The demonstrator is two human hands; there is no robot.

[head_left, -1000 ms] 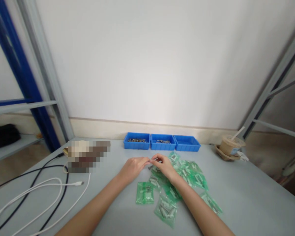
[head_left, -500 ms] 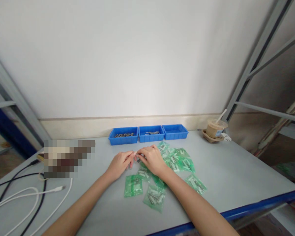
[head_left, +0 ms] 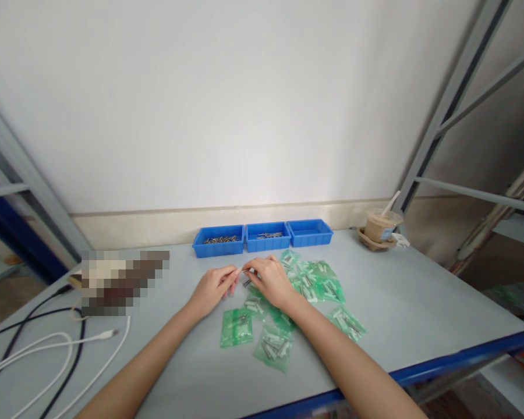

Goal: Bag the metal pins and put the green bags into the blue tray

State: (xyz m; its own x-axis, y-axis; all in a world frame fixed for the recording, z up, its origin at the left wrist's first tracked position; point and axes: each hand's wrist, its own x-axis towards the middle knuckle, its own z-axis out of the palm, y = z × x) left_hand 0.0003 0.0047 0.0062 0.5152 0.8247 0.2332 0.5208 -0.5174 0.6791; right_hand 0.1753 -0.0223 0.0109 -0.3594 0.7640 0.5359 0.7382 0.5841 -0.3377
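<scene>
My left hand is closed, thumb and forefinger pinched together. Whatever it may hold is too small to make out. Close on its right, my right hand pinches a thin metal piece between thumb and fingers, its end pointing at the left fingertips. Small green plastic bags with metal pieces inside lie under and around the right hand and forearm. Another green bag rests nearest the left wrist. Part of the pile is hidden beneath the right hand.
Behind the hands stand a blue bin and a middle blue bin, both with thin metal pieces, beside a right-hand blue bin. A lidded cup stands back right. White cables and a blurred-out object lie left.
The fingertips of both hands have drawn slightly apart, with the thin metal piece showing at the right fingers. The view has shifted a little; bags and bins stay put.
</scene>
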